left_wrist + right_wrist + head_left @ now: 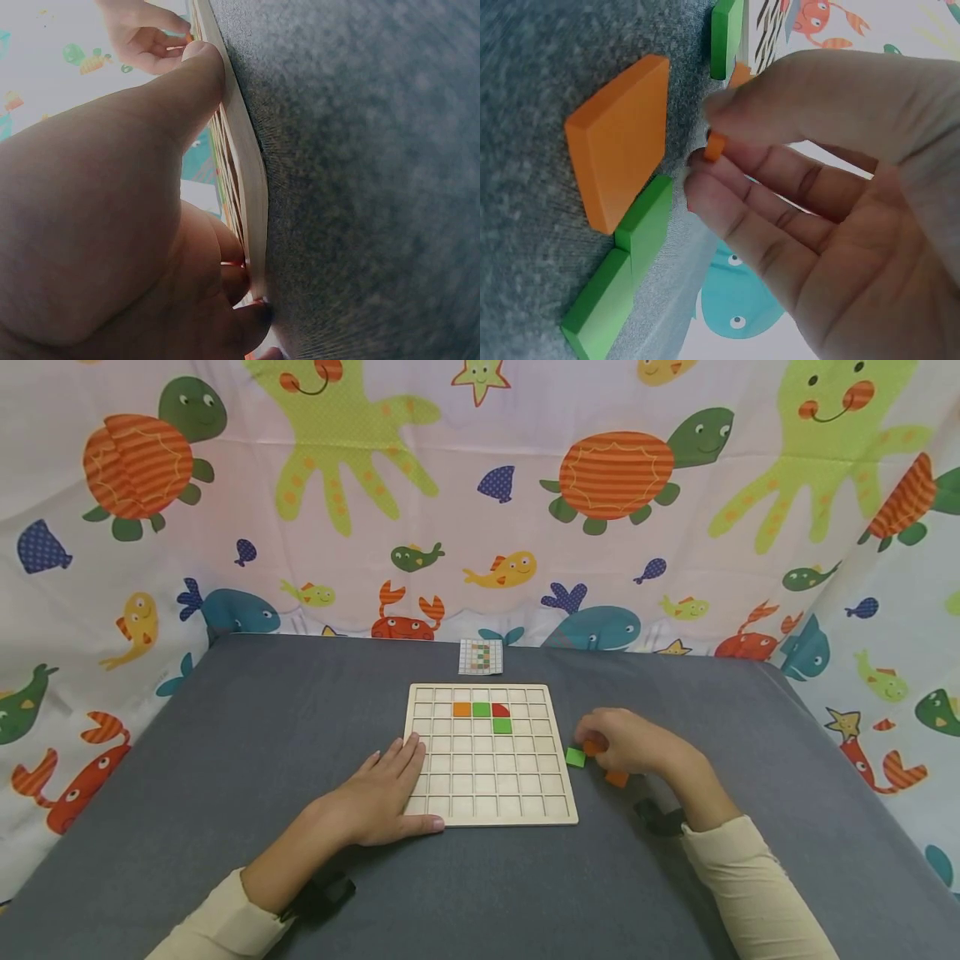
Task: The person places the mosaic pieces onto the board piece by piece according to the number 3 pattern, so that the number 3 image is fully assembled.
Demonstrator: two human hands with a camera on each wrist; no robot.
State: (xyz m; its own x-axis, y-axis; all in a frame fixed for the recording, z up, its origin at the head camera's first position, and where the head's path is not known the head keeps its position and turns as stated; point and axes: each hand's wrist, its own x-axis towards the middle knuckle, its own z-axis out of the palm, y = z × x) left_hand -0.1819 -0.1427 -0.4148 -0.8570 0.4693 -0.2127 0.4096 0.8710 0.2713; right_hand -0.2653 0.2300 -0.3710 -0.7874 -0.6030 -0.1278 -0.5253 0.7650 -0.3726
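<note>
A pale wooden grid board (491, 785) lies flat on the grey cloth. In its upper rows sit an orange tile (462, 710), a green tile (482, 710), a red tile (500, 711) with one rounded corner, and below that another green tile (502, 726). My left hand (382, 802) rests on the board's left edge, fingers straight, thumb (202, 71) along the near edge. To the right of the board, my right hand (633, 742) pinches a small orange tile (715, 146) between thumb and fingertips, low over the loose tiles.
Beside the right hand lie a loose green tile (575, 757), a loose orange tile (617, 778) and two more green tiles (600, 307). A small printed card (481, 657) with a coloured grid lies behind the board. A sea-animal curtain (450, 468) borders the table's back and sides.
</note>
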